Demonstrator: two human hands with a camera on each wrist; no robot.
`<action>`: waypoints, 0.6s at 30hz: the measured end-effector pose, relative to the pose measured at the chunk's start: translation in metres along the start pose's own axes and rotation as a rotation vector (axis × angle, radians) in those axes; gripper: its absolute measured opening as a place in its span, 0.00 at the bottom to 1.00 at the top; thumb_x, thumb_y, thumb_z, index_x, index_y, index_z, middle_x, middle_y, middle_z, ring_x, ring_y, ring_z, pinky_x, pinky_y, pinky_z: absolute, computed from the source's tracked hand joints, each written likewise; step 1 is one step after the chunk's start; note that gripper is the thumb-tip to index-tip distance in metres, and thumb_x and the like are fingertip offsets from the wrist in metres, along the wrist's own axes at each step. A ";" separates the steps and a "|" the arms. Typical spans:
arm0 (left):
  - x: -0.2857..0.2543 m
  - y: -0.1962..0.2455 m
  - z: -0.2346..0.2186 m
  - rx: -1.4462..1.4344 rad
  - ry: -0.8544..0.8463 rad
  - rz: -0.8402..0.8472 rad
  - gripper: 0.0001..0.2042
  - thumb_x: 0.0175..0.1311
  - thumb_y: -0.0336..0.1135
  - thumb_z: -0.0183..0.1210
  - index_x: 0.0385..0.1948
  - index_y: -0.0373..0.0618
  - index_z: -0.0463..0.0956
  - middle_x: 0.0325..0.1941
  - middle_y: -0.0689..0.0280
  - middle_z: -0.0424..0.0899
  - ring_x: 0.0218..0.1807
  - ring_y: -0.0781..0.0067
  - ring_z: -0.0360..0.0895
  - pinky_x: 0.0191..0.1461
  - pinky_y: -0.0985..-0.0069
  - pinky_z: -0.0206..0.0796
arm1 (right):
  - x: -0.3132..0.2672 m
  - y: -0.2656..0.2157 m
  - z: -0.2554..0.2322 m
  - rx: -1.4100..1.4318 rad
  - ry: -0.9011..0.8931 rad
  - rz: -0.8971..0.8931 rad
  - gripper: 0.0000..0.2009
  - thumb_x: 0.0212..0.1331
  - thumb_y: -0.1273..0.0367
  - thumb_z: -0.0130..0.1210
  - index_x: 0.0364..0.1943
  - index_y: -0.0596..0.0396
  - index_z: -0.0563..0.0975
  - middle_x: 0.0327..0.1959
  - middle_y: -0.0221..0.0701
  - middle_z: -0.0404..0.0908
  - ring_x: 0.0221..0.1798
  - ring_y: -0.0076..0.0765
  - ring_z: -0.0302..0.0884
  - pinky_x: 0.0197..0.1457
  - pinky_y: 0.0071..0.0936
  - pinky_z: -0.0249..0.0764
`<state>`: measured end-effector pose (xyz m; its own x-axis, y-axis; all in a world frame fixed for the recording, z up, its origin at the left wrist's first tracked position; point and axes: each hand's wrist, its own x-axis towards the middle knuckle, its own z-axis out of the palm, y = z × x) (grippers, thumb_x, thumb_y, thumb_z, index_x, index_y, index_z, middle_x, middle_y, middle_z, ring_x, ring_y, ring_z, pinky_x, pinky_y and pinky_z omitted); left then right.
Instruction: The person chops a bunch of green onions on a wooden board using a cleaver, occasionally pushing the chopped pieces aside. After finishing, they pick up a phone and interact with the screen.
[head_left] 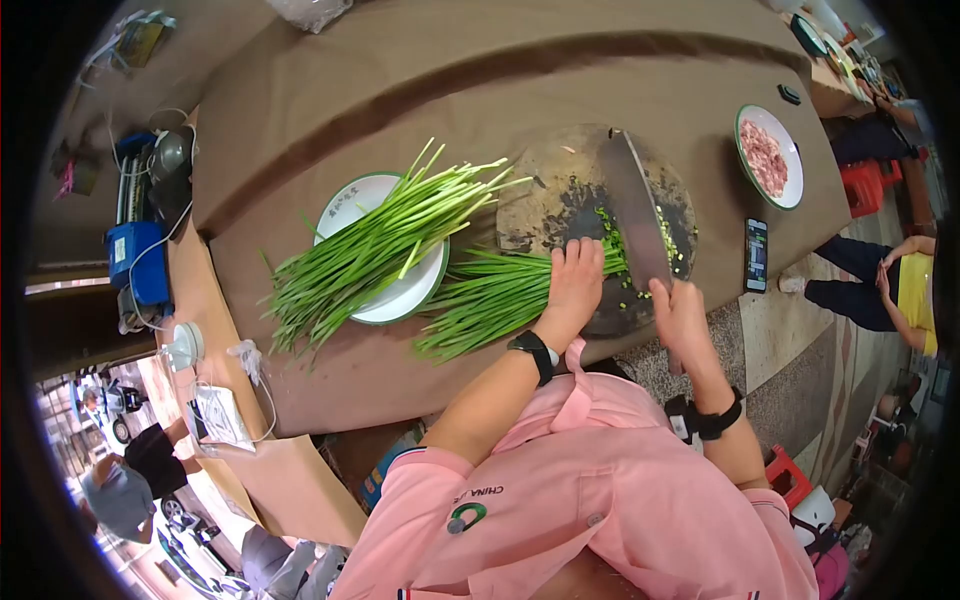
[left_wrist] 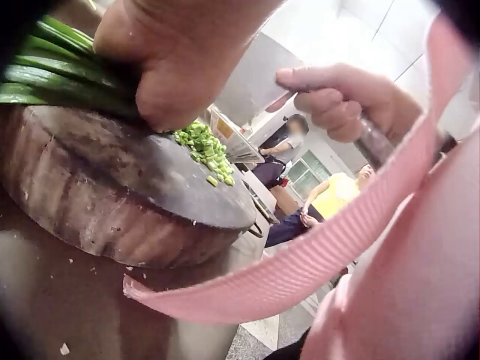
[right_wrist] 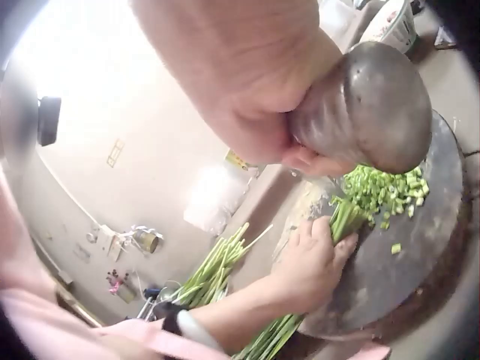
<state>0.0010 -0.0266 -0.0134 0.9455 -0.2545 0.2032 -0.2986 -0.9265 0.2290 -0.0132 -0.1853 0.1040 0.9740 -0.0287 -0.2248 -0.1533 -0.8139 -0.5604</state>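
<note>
On the round wooden chopping board (head_left: 540, 190), my left hand (head_left: 577, 285) holds down a bunch of garlic chives (head_left: 495, 300), its fingers curled over the cut end. The long leaves trail off the board to the left. My right hand (head_left: 682, 325) grips a cleaver (head_left: 637, 205) by its handle (right_wrist: 367, 105), thumb toward the blade. The broad blade stands just right of the left fingers, over the board. Chopped chives (right_wrist: 382, 187) lie in a small heap by the cut end, with loose bits scattered around. The left wrist view shows the heap (left_wrist: 202, 150) beside the left hand.
A white plate (head_left: 420, 285) under a big pile of whole chives (head_left: 390, 240) sits left of the board. To the right are a bowl (head_left: 795, 180) of minced meat (head_left: 763, 158) and a phone (head_left: 756, 255). A person in yellow (head_left: 915, 290) is beyond the table.
</note>
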 end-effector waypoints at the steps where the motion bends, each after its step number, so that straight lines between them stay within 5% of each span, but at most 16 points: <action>1: 0.001 0.001 0.000 0.012 -0.015 -0.020 0.21 0.56 0.40 0.61 0.49 0.41 0.71 0.43 0.62 0.72 0.48 0.63 0.69 0.50 0.66 0.59 | -0.009 0.003 0.006 -0.001 0.011 -0.013 0.19 0.66 0.65 0.53 0.23 0.71 0.77 0.22 0.61 0.75 0.31 0.70 0.77 0.34 0.54 0.72; 12: 0.003 0.002 0.005 0.011 -0.078 -0.033 0.20 0.56 0.35 0.57 0.51 0.40 0.71 0.44 0.62 0.72 0.48 0.61 0.69 0.50 0.65 0.59 | -0.039 0.017 0.020 -0.050 -0.048 0.002 0.17 0.67 0.67 0.52 0.24 0.70 0.77 0.23 0.60 0.75 0.33 0.71 0.76 0.35 0.56 0.71; 18: 0.003 0.001 0.010 -0.003 -0.062 -0.018 0.21 0.56 0.34 0.56 0.53 0.39 0.71 0.45 0.61 0.72 0.49 0.61 0.68 0.49 0.64 0.60 | 0.019 0.016 0.057 -0.012 0.026 -0.030 0.17 0.65 0.68 0.53 0.24 0.72 0.78 0.24 0.62 0.76 0.32 0.71 0.78 0.36 0.55 0.74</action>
<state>0.0051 -0.0311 -0.0223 0.9569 -0.2545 0.1400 -0.2818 -0.9302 0.2353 -0.0064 -0.1660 0.0452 0.9821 -0.0188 -0.1872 -0.1218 -0.8217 -0.5567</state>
